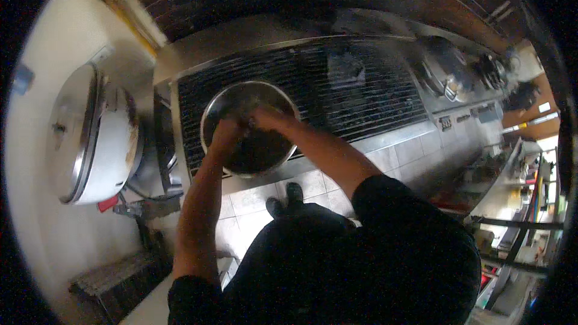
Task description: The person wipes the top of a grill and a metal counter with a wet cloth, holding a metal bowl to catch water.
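A large round metal bowl [282, 97] with a shiny rim sits on the left part of a black grill grate [384, 104]. Both of my hands reach down inside it. My left hand [229, 131] is at the bowl's left side, and my right hand [269, 119] comes in over the right rim, close to the left one. Blur and shadow hide the fingers, so I cannot tell whether either hand grips anything. The bowl's inside looks dark, its contents unclear.
To the left stands a big white cooker [110, 149] with a metal lid [74, 131]. A steel pot [445, 70] is beyond the grate's right end. A greyish flat item [345, 70] lies on the grate. Pale floor tiles [253, 207] and crowded shelves [519, 234] are also in view.
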Available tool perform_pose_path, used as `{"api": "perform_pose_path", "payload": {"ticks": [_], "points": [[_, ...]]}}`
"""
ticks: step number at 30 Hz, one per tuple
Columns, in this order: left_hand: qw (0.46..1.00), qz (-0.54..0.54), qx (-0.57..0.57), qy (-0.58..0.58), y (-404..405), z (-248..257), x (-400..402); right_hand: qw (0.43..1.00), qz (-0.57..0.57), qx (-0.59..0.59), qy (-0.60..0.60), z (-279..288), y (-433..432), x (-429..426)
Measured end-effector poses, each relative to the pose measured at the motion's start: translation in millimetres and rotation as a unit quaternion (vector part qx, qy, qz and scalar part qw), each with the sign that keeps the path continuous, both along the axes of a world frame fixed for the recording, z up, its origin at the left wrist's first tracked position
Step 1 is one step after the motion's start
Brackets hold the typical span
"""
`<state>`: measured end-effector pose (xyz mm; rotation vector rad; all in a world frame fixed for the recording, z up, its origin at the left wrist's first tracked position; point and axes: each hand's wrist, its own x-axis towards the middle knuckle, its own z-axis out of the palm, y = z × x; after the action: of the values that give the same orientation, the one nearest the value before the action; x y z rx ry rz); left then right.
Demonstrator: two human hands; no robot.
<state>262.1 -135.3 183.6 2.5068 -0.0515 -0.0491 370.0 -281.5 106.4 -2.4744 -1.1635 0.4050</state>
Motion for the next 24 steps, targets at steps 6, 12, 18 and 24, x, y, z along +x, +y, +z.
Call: {"api": "perform_pose_path", "payload": {"ticks": [6,12,18,24], "points": [[0.968,0.027,0.161,-0.189,11.6,162.3,5.3,0.968,0.171,0.074,0.166,79.9,-11.5,-3.1],[0.890,0.029,0.186,-0.414,10.3,326.6,-12.5,0.948,0.095,0.115,0.281,110.8,-18.7,-42.8],[0.894,0.075,0.161,-0.410,24.6,323.4,-12.9,0.827,-0.064,0.236,0.507,132.8,-34.4,-72.3],[0.964,0.026,0.239,-0.116,45.4,169.3,-28.2,0.881,-0.075,0.251,0.393,167.0,-46.8,-71.9]]}}
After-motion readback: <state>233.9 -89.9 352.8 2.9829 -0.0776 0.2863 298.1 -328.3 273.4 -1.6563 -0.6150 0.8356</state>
